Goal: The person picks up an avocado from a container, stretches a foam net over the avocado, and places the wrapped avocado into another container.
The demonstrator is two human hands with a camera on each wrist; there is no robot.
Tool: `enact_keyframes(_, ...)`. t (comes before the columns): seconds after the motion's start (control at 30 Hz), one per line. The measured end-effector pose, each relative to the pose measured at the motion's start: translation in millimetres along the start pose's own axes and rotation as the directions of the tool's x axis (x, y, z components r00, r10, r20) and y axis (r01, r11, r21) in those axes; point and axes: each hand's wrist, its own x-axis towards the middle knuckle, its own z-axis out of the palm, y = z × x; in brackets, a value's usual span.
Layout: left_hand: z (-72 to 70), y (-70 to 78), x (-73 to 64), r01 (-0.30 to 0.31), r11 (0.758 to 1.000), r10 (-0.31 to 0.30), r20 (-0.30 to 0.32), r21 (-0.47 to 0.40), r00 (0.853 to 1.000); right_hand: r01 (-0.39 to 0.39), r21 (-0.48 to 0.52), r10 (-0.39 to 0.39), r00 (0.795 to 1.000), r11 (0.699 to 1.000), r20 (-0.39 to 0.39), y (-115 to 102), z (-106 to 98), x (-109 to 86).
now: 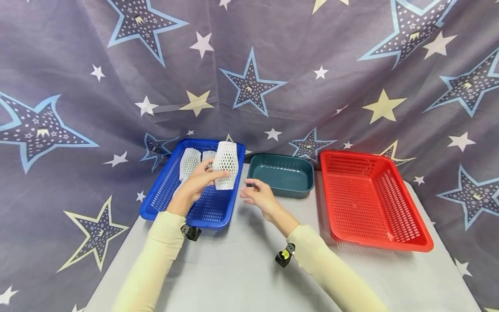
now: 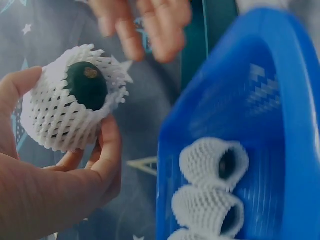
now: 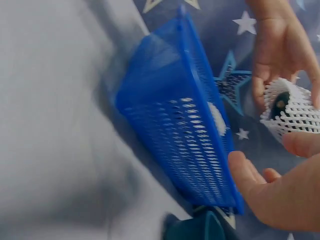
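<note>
My left hand [image 1: 196, 182] grips a white foam net sleeve [image 1: 227, 164] above the right side of the blue basket [image 1: 208, 212]. Through the sleeve's open end, the left wrist view shows a dark green fruit [image 2: 86, 92] with a brown stem scar, perhaps an avocado. Thumb and fingers lie around the net. Several more white foam nets [image 1: 190, 162] lie in the blue basket; dark shapes show inside two of them in the left wrist view. My right hand [image 1: 260, 197] hovers between the blue basket and the small teal basket, fingers loosely bent, holding nothing and apart from the net.
The small teal basket [image 1: 288, 190] stands at the back middle of the white table [image 1: 241, 277]. A large red basket [image 1: 352, 203] is on the right, with no items visible inside. A star-patterned cloth [image 1: 249, 26] hangs right behind the baskets.
</note>
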Motion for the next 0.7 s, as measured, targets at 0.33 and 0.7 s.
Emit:
enact_keyframes(0.33, -27.8, 2.2, 6.3, 0.158, 0.966, -0.150, -0.052, 0.206, 0.987, -0.089, 0.008, 0.088, 0.996, 0.996, 0.017, 18.3, 24.9, 7.5)
enact_keyframes(0.7, -34.9, 0.2, 11.4, 0.219, 0.917, -0.216, -0.047, 0.333, 0.975, -0.131, 0.025, 0.131, 0.991, 0.991, -0.018, 21.2, 31.3, 9.7)
